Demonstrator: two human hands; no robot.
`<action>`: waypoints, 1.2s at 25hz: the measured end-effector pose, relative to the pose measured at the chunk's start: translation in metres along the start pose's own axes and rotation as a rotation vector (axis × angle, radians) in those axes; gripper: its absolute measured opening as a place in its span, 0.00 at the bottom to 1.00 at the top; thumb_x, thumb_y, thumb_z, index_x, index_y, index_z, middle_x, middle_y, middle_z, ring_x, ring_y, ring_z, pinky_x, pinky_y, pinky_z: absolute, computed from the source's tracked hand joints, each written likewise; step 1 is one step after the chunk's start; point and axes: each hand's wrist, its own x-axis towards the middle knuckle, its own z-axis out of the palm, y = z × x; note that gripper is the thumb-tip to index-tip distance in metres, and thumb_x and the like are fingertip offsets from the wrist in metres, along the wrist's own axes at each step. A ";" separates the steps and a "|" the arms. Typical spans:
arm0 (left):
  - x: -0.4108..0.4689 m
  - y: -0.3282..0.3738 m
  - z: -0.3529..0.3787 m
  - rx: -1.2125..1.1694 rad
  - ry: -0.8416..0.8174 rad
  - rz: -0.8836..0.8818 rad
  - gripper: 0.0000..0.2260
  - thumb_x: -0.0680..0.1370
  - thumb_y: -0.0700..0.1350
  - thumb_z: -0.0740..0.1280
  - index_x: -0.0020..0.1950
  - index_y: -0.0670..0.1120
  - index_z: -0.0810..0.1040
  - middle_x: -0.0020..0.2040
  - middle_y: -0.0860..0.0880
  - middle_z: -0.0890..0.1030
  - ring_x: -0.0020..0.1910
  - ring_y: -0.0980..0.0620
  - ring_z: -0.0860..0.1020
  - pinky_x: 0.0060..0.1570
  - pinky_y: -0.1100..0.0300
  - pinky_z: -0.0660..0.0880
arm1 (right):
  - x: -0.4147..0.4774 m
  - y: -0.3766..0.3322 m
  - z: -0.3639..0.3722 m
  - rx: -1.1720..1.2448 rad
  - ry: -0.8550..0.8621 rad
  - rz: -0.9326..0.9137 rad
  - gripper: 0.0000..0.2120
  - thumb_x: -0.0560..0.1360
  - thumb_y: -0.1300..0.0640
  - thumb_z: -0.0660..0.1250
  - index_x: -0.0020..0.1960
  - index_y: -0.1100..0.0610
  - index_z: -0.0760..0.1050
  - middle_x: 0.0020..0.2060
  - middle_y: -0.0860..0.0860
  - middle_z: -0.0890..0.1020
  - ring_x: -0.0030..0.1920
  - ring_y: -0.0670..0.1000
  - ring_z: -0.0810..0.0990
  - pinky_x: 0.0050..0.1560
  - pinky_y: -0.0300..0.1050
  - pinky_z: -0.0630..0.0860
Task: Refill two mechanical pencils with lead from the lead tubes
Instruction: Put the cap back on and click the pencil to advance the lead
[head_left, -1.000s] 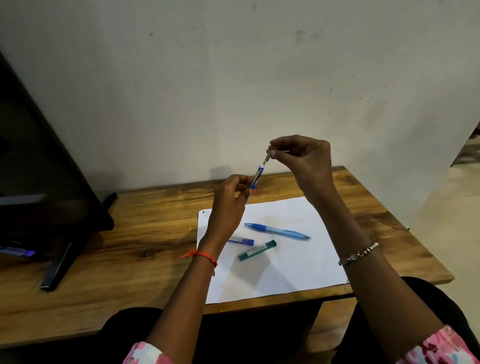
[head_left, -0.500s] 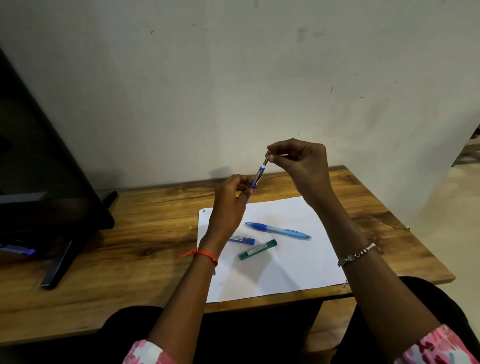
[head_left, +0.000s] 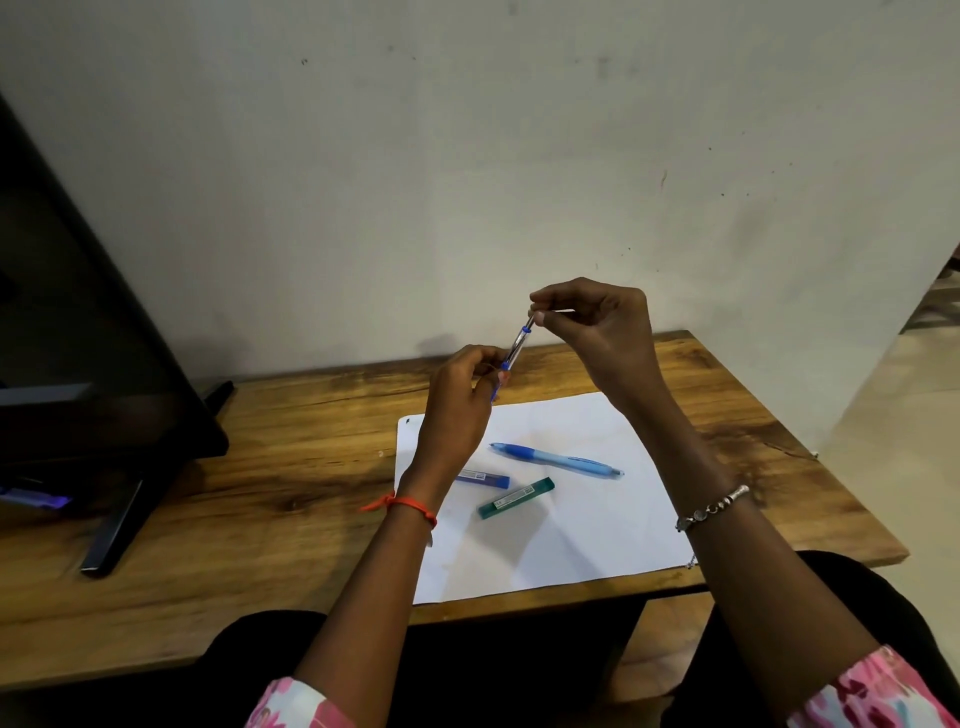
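Observation:
My left hand (head_left: 462, 400) grips the lower part of a clear and blue mechanical pencil (head_left: 517, 347), held tilted above the table. At the pencil's top end, my right hand (head_left: 597, 332) pinches something small between thumb and fingers; what it pinches is too small to tell. A second, light blue pencil (head_left: 558, 459) lies on the white paper sheet (head_left: 597, 519). A blue lead tube (head_left: 483, 478) and a green lead tube (head_left: 516, 498) lie on the paper beside my left wrist.
The paper sheet lies on a wooden table (head_left: 260, 493) against a pale wall. A dark monitor on a stand (head_left: 104, 415) fills the left side. The table's right edge drops off to the floor (head_left: 909, 415).
My right hand has dropped slightly lower at the pencil's top end. My left hand and the things on the paper stay where they were.

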 end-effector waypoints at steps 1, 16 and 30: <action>0.000 0.001 0.000 -0.013 0.001 -0.005 0.09 0.76 0.35 0.62 0.55 0.37 0.76 0.47 0.49 0.77 0.39 0.60 0.75 0.37 0.80 0.71 | 0.000 0.000 0.000 -0.006 -0.003 -0.011 0.10 0.71 0.67 0.69 0.51 0.62 0.80 0.45 0.53 0.82 0.46 0.54 0.83 0.52 0.43 0.80; 0.008 0.041 0.001 -0.481 0.022 -0.101 0.06 0.76 0.39 0.63 0.51 0.46 0.77 0.45 0.50 0.81 0.45 0.53 0.81 0.45 0.65 0.79 | 0.010 -0.027 0.018 0.264 -0.156 0.324 0.18 0.80 0.49 0.53 0.51 0.59 0.78 0.48 0.54 0.84 0.49 0.53 0.83 0.45 0.40 0.80; 0.002 0.024 0.002 -1.339 -0.222 -0.681 0.23 0.78 0.56 0.55 0.52 0.38 0.79 0.47 0.41 0.84 0.45 0.46 0.84 0.48 0.53 0.79 | 0.067 -0.113 -0.001 0.865 -0.228 0.365 0.25 0.76 0.42 0.50 0.25 0.55 0.55 0.15 0.47 0.57 0.17 0.46 0.52 0.20 0.33 0.51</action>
